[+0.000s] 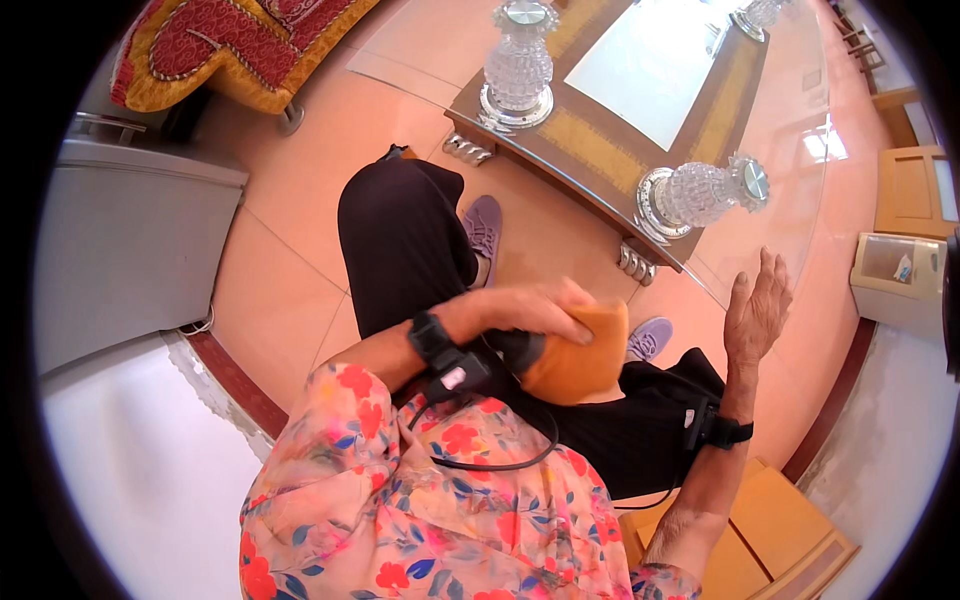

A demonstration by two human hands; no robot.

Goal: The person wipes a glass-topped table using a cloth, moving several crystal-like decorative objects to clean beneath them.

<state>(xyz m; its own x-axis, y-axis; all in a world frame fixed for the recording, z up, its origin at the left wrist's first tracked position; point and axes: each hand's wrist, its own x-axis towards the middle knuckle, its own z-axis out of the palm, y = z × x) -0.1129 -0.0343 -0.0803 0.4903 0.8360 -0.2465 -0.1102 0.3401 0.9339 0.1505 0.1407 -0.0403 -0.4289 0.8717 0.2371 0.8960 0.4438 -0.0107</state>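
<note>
My left hand grips the upper edge of a soft orange-brown fabric piece over my lap. The piece has a dark grey part at its left end and hangs down in front of black trousers. Motion blurs it slightly, so I cannot tell exactly what it is. Off to the right, my right hand is raised near the glass tabletop's corner, fingers extended and holding nothing. Each wrist wears a black strapped device, the left one with a cable running from it.
Ahead stands a low table with a glass top, carried by cut-glass pillars on a brown base. A grey cabinet-like appliance is at left, beyond it a red-and-gold covered seat. Wooden furniture lies at lower right.
</note>
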